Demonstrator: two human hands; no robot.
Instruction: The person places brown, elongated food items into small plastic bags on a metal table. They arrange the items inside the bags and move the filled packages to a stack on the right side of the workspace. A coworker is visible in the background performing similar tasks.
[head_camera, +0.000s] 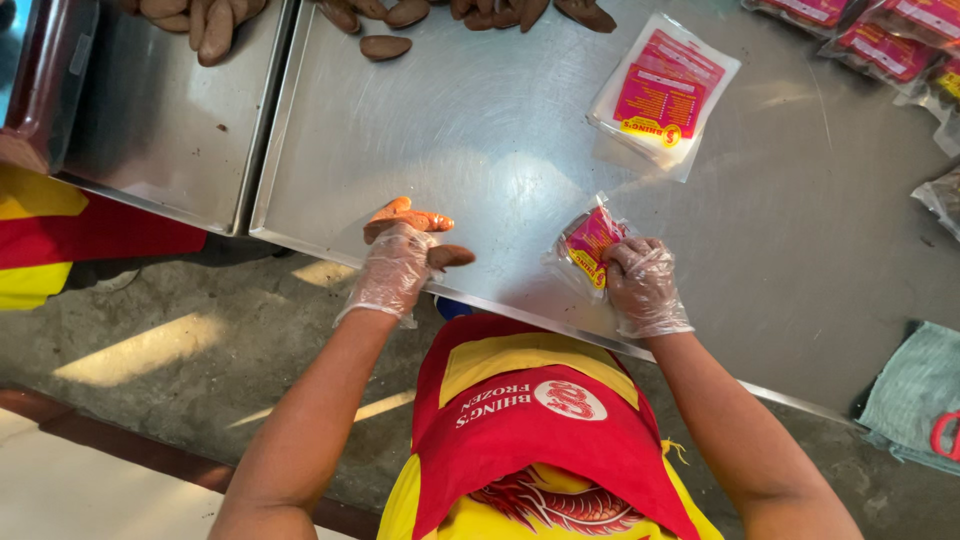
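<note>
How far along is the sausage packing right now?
Done, it seems: filled packs lie at the table's far right corner. In hand: the left hand grips a few sausages, and the right hand holds one clear pouch with a pink label, apparently unfilled. Left: loose sausages along the far edge and a stack of empty pouches.

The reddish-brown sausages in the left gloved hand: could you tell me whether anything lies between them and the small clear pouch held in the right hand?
Nothing visible does. Only bare steel table lies between the reddish-brown sausages in the left gloved hand and the small clear pouch pinched by the right gloved hand. The stack of empty pouches lies farther back, aside.
</note>
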